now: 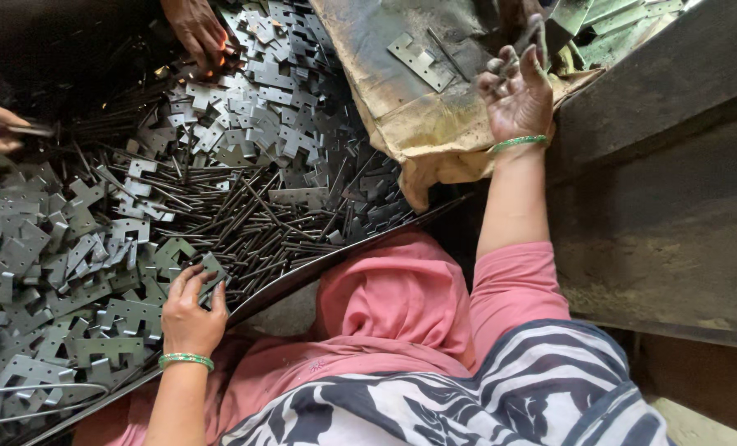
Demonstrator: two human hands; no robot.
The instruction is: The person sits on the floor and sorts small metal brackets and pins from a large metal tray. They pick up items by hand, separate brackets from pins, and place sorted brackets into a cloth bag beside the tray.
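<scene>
My left hand (191, 310) pinched a metal plate (211, 268) while my right hand (517, 91) hovered spread, so sharp edges could've nicked fingers.

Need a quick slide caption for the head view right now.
Left hand picks a grey metal plate from a heap; right hand hangs open over a worn sack.

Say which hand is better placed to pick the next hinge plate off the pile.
Left, probably. The left hand already rests on the grey hinge plates in the pile, fingers curled over one. The right hand is raised, open, over the brown sack, away from the pile.
</scene>
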